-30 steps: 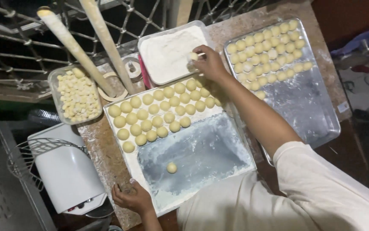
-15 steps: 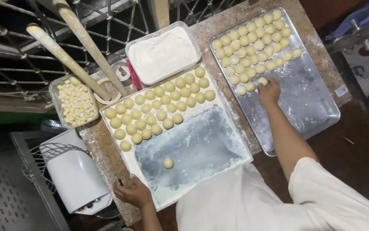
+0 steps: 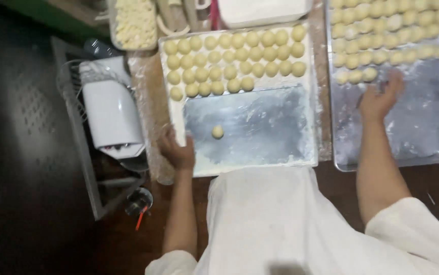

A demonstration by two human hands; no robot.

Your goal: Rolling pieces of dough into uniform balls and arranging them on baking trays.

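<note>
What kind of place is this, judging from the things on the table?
Probably a small bakery or a kitchen for making sweets. Two metal trays hold rows of dough balls, a container of white flour stands behind, and the right hand rests on the floured right tray.

I see pale yellow dough balls on a silvery, flour-whitened tray, white sleeves, and a brown counter.

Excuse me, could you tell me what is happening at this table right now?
A person in a white top is laying out small round pale dough balls on floured metal trays. The right hand hovers over the right-hand silver tray, just below its last dough ball. The left hand rests at the lower left edge of the middle tray, where one lone ball sits apart.
</note>
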